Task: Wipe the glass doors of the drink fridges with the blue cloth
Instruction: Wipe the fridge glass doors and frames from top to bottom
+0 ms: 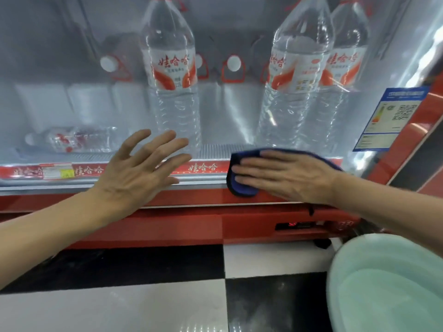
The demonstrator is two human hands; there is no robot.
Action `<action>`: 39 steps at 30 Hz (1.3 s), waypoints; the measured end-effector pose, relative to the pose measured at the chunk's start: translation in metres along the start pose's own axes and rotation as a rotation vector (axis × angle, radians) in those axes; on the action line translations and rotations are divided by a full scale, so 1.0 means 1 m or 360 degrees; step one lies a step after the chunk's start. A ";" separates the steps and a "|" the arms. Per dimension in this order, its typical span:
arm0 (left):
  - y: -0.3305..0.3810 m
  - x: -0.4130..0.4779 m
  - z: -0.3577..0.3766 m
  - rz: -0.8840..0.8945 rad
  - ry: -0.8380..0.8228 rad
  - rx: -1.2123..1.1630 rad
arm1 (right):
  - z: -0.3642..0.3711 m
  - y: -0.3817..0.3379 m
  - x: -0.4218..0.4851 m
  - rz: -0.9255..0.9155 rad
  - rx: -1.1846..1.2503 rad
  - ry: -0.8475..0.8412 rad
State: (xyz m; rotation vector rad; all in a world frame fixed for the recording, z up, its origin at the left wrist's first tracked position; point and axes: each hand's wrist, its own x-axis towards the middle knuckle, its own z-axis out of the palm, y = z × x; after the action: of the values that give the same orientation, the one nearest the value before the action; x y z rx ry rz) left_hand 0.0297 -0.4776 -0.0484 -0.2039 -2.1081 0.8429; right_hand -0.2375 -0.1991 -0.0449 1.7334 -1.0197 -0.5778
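Observation:
The glass door [100, 109] of a red drink fridge fills the upper view, with its red bottom frame [199, 197] just below my hands. My right hand [285, 176] lies flat on the folded blue cloth [239, 185], pressing it against the door's lower edge right of centre. My left hand [143, 168] is spread open with fingers apart, palm against the lower glass, holding nothing. Behind the glass stand large clear water bottles [170, 75] with red-and-white labels.
A small bottle [72, 140] lies on its side on the shelf at left. A blue energy sticker [388, 118] sits on the glass at right. A pale green basin [388, 283] stands on the black-and-white tiled floor [143, 295] at lower right.

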 end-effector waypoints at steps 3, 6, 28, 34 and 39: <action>-0.011 -0.021 0.006 0.0017 0.0033 0.0001 | -0.011 0.042 0.025 0.0501 0.0174 0.0229; -0.013 -0.026 0.018 0.0016 0.0102 0.0020 | -0.009 0.023 0.047 0.0874 0.0038 0.0326; -0.069 -0.080 -0.002 0.0015 -0.0118 -0.0088 | -0.007 -0.061 0.139 0.0628 0.0099 0.0158; -0.085 -0.122 -0.013 0.0103 -0.0291 -0.0149 | 0.001 -0.052 0.138 -0.0068 -0.0123 0.0026; -0.105 -0.139 -0.015 0.0102 -0.0288 -0.0092 | -0.024 0.009 0.171 0.0397 0.0241 0.0170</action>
State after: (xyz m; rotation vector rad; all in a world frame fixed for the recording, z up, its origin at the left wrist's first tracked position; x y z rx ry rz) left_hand 0.1442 -0.6079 -0.0658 -0.2341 -2.3074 0.8661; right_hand -0.1318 -0.3320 -0.0134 1.7141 -1.2064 -0.2523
